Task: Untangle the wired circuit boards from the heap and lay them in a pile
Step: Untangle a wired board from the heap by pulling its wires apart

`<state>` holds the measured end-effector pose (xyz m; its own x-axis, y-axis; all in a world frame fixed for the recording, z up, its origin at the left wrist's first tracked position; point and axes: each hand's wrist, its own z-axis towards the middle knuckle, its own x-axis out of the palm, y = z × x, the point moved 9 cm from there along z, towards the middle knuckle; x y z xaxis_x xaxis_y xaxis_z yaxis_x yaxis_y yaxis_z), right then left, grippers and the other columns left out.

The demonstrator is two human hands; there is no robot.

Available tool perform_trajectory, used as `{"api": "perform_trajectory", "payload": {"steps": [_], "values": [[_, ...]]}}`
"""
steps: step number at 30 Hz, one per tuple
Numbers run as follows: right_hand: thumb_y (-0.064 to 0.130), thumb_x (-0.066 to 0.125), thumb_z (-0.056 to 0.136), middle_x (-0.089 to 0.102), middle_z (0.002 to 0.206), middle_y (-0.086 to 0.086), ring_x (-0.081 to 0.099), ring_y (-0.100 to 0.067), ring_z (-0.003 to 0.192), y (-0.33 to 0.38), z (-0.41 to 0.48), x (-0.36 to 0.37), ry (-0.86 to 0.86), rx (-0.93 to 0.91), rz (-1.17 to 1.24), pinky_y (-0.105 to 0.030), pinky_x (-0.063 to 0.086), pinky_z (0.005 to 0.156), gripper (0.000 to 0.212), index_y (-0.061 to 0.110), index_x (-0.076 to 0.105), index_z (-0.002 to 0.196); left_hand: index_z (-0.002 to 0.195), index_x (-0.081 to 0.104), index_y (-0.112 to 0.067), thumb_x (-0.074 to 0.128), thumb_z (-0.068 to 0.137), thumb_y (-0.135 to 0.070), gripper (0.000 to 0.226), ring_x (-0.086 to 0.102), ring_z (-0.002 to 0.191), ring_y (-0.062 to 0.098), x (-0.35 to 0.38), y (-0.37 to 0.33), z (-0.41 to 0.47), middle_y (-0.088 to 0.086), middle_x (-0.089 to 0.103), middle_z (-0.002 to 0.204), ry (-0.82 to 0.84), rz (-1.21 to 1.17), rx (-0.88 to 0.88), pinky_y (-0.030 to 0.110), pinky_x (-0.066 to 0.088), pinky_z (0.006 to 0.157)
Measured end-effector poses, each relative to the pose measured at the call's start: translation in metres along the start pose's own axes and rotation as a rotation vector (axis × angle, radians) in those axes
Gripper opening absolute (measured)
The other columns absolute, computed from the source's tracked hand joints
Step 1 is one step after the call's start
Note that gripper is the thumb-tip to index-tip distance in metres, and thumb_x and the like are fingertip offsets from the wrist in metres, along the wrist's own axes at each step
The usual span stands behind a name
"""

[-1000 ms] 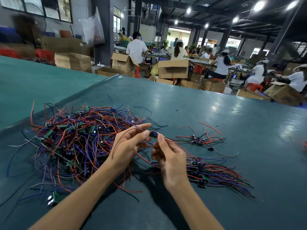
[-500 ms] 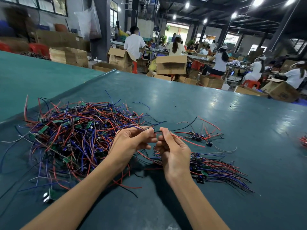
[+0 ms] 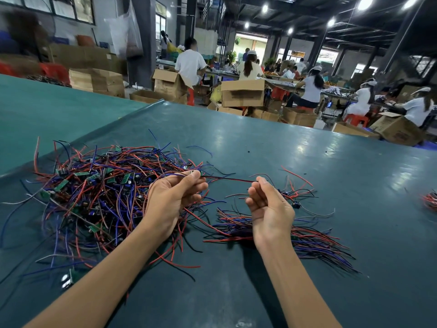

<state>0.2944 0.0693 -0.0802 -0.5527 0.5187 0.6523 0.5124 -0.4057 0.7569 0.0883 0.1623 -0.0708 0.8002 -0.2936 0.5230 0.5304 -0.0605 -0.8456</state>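
The heap of red, blue and black leads with green boards sits on the teal surface. The sorted pile lies to the right of the heap, its leads combed roughly one way. Both hands hang above the gap at the heap's right edge.

The left hand, just over that edge, pinches one unit's wires between thumb and forefinger. Whether its board sits in that pinch cannot be told. The right hand, further from the heap, has its fingers curled and nips the far end of the same wires, which run taut between the two hands.

The step looks like drawing these wires straight before the unit is laid down. To do it well, the left hand should hold firm at the board end while the right strokes outward, away from the heap, in one smooth pull. Several loops from the heap trail under the left wrist. If one snags, easing off and lifting it clear is better than tugging, which could strain the solder joints. The unit should then go onto the pile with its leads lying the same way as the rest.
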Motion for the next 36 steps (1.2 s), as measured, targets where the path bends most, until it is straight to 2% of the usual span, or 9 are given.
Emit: {"api": "perform_trajectory", "payload": {"steps": [11,15,16,20,23,25,28,31,36], "values": [[0.012,0.067,0.093,0.073,0.075,-0.007,0.069,-0.017,0.062,0.011,0.005,-0.023,-0.132,-0.07,0.049,-0.025,0.051,0.048,0.006,0.009,0.07,0.088,0.088,0.074,-0.009,0.073,0.082,-0.021,0.013,0.075,0.082,0.018,-0.006,-0.006,0.002,0.015,0.076,0.094,-0.017,-0.098,0.03,0.023,0.058,0.063],[0.031,0.054,0.101,0.061,0.091,-0.002,0.058,-0.012,0.073,0.019,-0.029,-0.016,-0.308,-0.515,-0.488,-0.036,0.047,0.069,0.008,0.029,0.052,0.093,0.1,0.07,-0.007,0.072,0.082,-0.016,0.021,0.075,0.083,0.02,-0.004,-0.013,-0.001,0.016,0.076,0.094,-0.014,-0.182,0.083,0.024,0.058,0.064],[0.032,0.051,0.1,0.056,0.093,-0.002,0.054,-0.015,0.078,0.025,-0.042,-0.004,-0.278,-0.661,-0.546,-0.036,0.044,0.072,0.007,0.031,0.048,0.094,0.1,0.07,-0.008,0.072,0.081,-0.016,0.021,0.075,0.084,0.021,-0.003,-0.014,-0.002,0.016,0.076,0.094,-0.01,-0.195,0.097,0.025,0.058,0.064],[0.025,0.055,0.1,0.05,0.087,0.0,0.051,-0.021,0.074,0.026,-0.089,0.048,0.199,-1.144,-0.709,-0.034,0.043,0.067,0.009,0.017,0.052,0.096,0.101,0.071,-0.008,0.071,0.081,-0.014,0.021,0.074,0.085,0.024,0.004,-0.016,-0.004,0.019,0.074,0.094,0.029,-0.211,0.121,0.025,0.058,0.064],[0.03,0.063,0.098,0.066,0.087,0.007,0.065,-0.011,0.075,-0.008,-0.093,0.067,0.441,-0.947,-0.795,-0.03,0.053,0.068,0.017,0.014,0.067,0.099,0.096,0.077,-0.011,0.078,0.079,-0.015,0.018,0.074,0.084,0.024,0.016,-0.01,-0.007,0.018,0.074,0.093,0.122,-0.165,0.113,0.027,0.058,0.066],[0.04,0.066,0.093,0.072,0.09,0.009,0.069,-0.007,0.08,-0.023,-0.083,0.066,0.394,-0.68,-0.718,-0.026,0.055,0.073,0.024,0.021,0.072,0.105,0.096,0.079,-0.014,0.085,0.076,-0.021,0.022,0.072,0.079,0.02,0.026,-0.003,-0.01,0.013,0.074,0.089,0.215,-0.084,0.092,0.029,0.059,0.068],[0.048,0.068,0.087,0.068,0.073,0.002,0.058,-0.011,0.063,-0.033,-0.071,0.056,0.309,-0.359,-0.438,-0.025,0.049,0.056,0.029,0.02,0.075,0.089,0.099,0.078,-0.013,0.082,0.077,-0.027,0.027,0.06,0.068,0.024,0.035,0.01,-0.015,0.011,0.066,0.079,0.317,0.016,0.051,0.028,0.054,0.056],[0.05,0.072,0.086,0.062,0.065,-0.005,0.05,-0.019,0.057,-0.04,-0.064,0.046,0.235,-0.224,-0.333,-0.027,0.041,0.048,0.038,0.014,0.072,0.073,0.107,0.076,-0.008,0.08,0.084,-0.036,0.036,0.049,0.066,0.026,0.038,0.019,-0.016,0.013,0.052,0.078,0.358,0.115,0.033,0.026,0.047,0.05],[0.039,0.068,0.085,0.061,0.065,-0.01,0.05,-0.023,0.056,-0.046,-0.056,0.038,0.14,-0.126,-0.228,-0.027,0.041,0.048,0.028,0.015,0.073,0.072,0.113,0.074,-0.008,0.077,0.086,-0.043,0.044,0.05,0.055,0.023,0.035,0.025,-0.014,0.009,0.054,0.071,0.358,0.137,-0.002,0.027,0.046,0.048]]}}
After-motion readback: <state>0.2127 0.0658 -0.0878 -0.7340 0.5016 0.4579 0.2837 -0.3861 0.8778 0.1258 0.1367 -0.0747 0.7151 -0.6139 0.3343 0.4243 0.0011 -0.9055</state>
